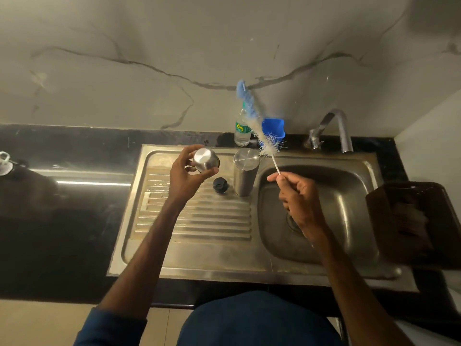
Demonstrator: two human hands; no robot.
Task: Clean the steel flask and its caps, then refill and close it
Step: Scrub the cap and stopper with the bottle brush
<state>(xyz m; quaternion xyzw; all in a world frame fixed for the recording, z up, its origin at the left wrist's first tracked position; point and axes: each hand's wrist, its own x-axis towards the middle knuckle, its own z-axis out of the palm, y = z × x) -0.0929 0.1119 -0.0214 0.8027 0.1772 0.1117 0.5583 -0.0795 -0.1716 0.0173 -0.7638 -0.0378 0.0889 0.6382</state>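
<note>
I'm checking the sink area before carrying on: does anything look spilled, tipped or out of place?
Nothing spilled or tipped. The steel flask stands on the drainboard with a closed flat end up, apparently inverted to drain. The black inner cap lies loose beside it, apart.

Dim warm light, glare streak on counter (94,183), brush (259,131) motion-blurred, wide-angle edge bending
</note>
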